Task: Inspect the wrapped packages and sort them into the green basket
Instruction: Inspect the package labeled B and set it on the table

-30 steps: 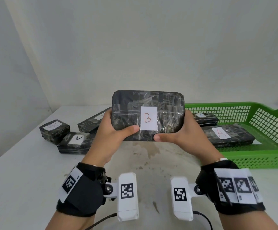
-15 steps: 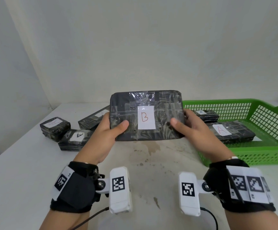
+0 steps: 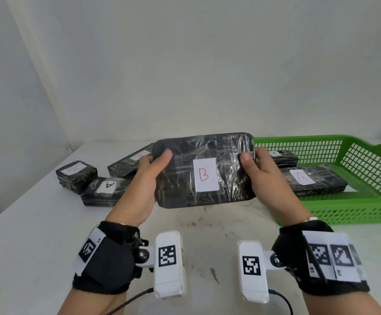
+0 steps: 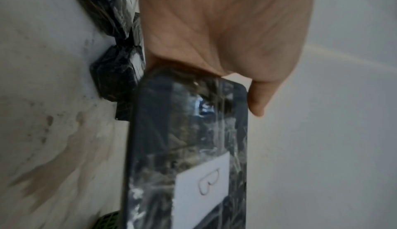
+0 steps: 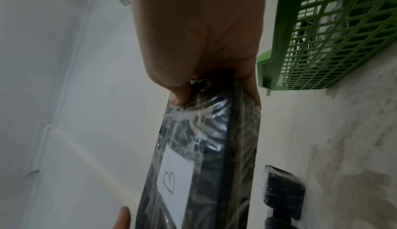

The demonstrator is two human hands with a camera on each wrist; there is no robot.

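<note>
A flat black package wrapped in clear film, with a white label marked B (image 3: 204, 171) (image 4: 189, 156) (image 5: 204, 164), is held above the table, its label facing me. My left hand (image 3: 149, 176) (image 4: 225, 34) grips its left end, thumb on the front face. My right hand (image 3: 262, 176) (image 5: 199, 34) grips its right end the same way. The green basket (image 3: 344, 210) (image 5: 322, 46) stands to the right and holds a long package labelled A (image 3: 316, 180) and a smaller one (image 3: 282, 156) behind it.
Three more wrapped packages lie on the white table (image 3: 26, 246) at the left: a small block (image 3: 77, 176), one labelled A (image 3: 104, 192) and a long one (image 3: 128, 164) behind my left hand. A wall stands close behind the table.
The package has come lower and tilted back a little. Both thumbs have slid from its lower edge up to the upper corners of its front face.
</note>
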